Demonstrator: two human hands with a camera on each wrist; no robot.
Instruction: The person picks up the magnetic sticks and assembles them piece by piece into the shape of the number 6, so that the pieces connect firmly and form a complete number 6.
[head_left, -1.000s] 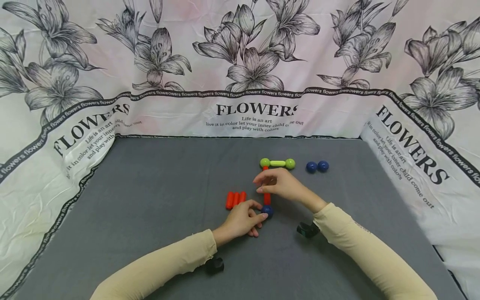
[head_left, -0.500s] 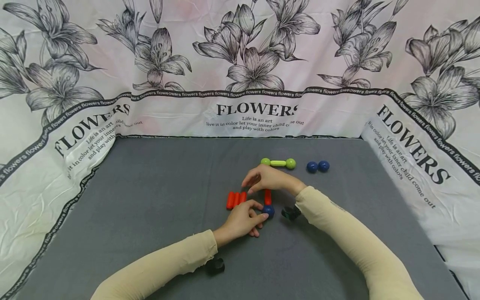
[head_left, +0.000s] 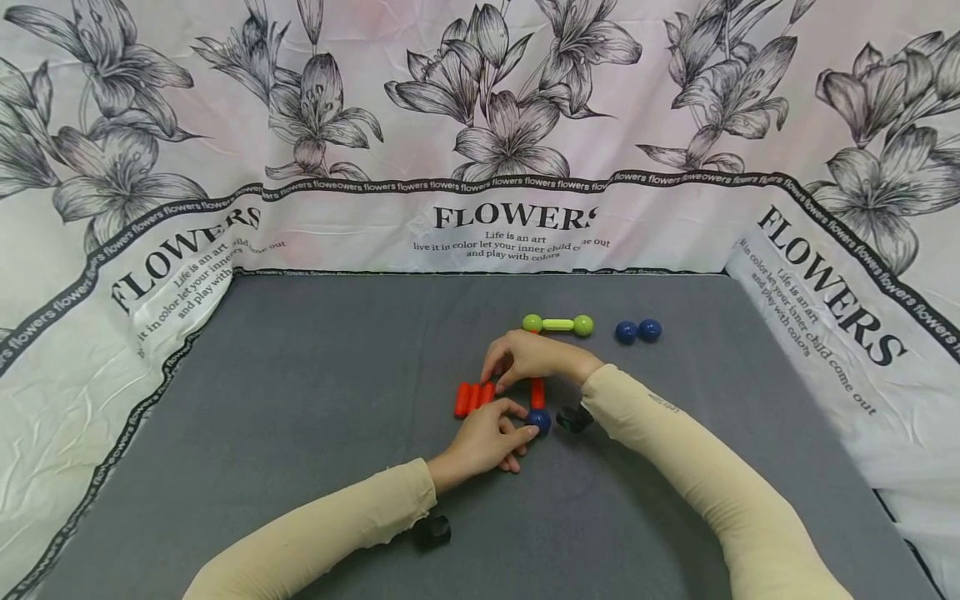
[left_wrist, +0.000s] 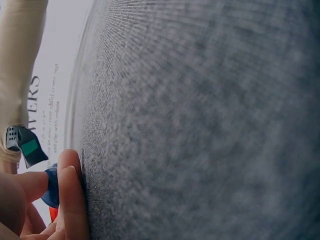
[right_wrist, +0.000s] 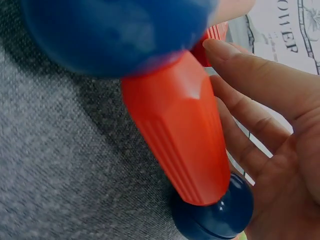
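Note:
My left hand (head_left: 483,437) pinches a blue ball (head_left: 538,422) at the near end of a connected line of pieces; in the left wrist view the ball (left_wrist: 51,186) shows between thumb and finger. From that ball a red rod (head_left: 537,393) runs away to a second blue ball (right_wrist: 215,212), seen in the right wrist view and hidden under my right hand in the head view. My right hand (head_left: 536,356) reaches across the line to three loose red rods (head_left: 474,400), thumb and index finger around the rightmost rod (right_wrist: 216,32).
At the far end of the line, a yellow-green rod (head_left: 557,325) lies between two green balls (head_left: 532,322). Two loose blue balls (head_left: 638,332) sit to the right of them. A black wrist camera (head_left: 574,418) hangs below the right sleeve, close to the near blue ball.
My right hand has moved left and slightly nearer, from above the connected line to the loose red rods. The left hand stays on its blue ball.

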